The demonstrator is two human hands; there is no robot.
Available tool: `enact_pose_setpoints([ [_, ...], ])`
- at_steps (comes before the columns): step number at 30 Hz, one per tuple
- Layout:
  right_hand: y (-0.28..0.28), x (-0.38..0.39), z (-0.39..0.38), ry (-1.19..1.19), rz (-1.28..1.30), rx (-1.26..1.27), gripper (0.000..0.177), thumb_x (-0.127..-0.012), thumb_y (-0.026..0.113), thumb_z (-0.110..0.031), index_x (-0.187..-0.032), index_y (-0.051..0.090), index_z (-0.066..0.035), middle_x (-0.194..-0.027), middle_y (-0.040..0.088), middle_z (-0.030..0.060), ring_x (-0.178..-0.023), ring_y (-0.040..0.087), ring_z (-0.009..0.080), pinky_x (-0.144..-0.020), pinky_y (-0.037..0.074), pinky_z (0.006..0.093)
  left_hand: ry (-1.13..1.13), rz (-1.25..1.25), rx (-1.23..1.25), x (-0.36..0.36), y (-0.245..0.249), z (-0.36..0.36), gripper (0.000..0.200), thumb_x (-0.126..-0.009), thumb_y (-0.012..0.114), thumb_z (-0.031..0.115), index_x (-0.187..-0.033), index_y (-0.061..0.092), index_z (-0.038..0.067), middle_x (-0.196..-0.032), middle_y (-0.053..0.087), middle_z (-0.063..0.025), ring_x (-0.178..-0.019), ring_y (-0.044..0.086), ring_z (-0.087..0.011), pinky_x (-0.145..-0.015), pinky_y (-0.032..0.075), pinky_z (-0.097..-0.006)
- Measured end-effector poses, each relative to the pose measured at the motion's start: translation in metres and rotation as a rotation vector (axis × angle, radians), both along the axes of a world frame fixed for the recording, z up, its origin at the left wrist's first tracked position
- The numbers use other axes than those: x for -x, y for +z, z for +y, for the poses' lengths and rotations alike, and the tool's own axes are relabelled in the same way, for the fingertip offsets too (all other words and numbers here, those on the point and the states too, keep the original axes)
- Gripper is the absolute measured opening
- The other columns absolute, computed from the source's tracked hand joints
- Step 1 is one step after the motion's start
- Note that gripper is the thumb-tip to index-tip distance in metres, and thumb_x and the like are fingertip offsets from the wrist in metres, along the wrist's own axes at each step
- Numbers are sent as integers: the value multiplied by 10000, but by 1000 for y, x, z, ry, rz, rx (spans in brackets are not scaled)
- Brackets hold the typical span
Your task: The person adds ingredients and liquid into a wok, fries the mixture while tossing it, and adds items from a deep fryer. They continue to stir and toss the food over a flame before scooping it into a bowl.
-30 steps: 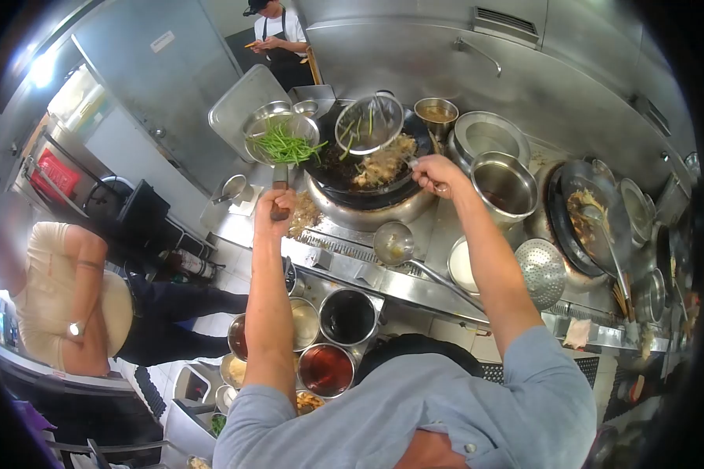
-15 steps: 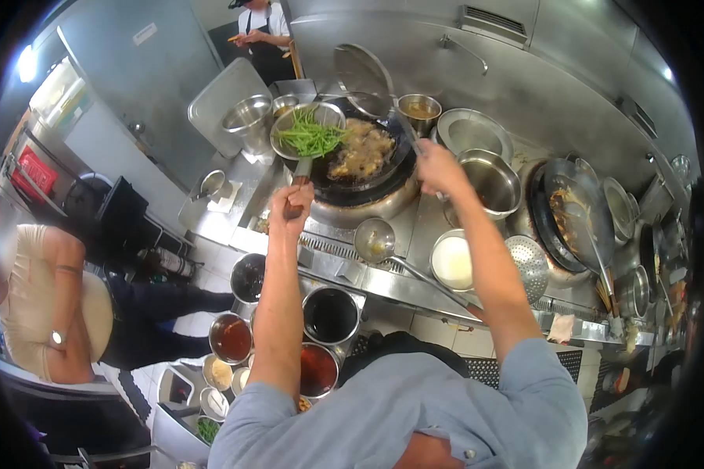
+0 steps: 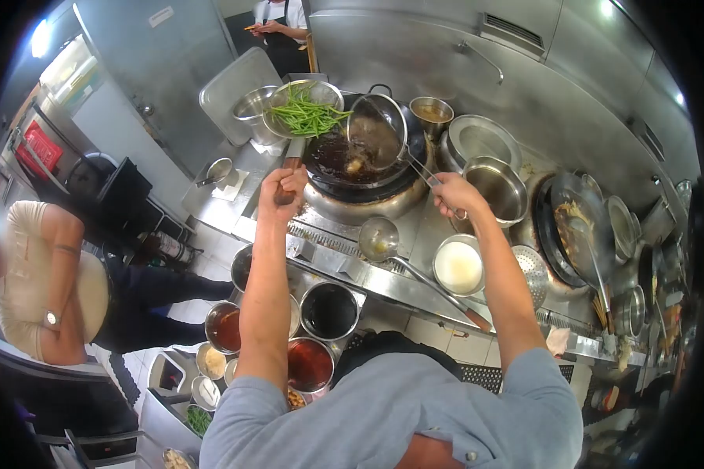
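Mesh skimmer's over the wok, our right hand gripping it; our left hand's closed round the greens strainer.

One strainer is in the left fingers, one wire strainer in the right fingers. Beyond them are one faucet and one person; nearer the body, one ladle.

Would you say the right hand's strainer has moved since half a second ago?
Yes: against the wok, the strainer has come nearer, from the far rim toward the middle.
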State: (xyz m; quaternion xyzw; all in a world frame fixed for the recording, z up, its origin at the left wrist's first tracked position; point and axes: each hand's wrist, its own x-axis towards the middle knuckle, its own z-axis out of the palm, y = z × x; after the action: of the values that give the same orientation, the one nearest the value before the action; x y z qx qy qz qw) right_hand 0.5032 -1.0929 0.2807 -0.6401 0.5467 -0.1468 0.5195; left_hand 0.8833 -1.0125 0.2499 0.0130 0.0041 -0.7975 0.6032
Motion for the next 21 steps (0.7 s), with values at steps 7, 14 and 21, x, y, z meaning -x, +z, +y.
enact_pose_setpoints([
  [7, -50, 10, -34, -154, -447, -329, 71, -899, 492, -88, -928, 546, -52, -659, 526, 24, -439, 440, 53, -315, 305, 180, 78, -82, -35, -8, 2, 14, 196, -836, 461, -28, -1020, 412, -76, -741, 408, -50, -584, 445, -104, -500, 431, -210],
  [14, -16, 19, -31, -165, -489, -142, 100, -904, 496, -101, -968, 553, -49, -661, 528, 27, -427, 442, 62, -315, 304, 186, 31, -176, -50, -19, -23, 7, 130, -828, 455, -45, -927, 376, -18, -718, 395, -41, -565, 438, -105, -480, 418, -207],
  [21, 47, -22, -5, -83, -166, 196, 193, -856, 439, -54, -1000, 544, 21, -670, 580, 87, -428, 543, 152, -361, 411, 300, 80, 9, -54, 4, -30, 7, 99, -834, 452, -40, -902, 381, -28, -717, 391, -41, -557, 434, -98, -482, 416, -200],
])
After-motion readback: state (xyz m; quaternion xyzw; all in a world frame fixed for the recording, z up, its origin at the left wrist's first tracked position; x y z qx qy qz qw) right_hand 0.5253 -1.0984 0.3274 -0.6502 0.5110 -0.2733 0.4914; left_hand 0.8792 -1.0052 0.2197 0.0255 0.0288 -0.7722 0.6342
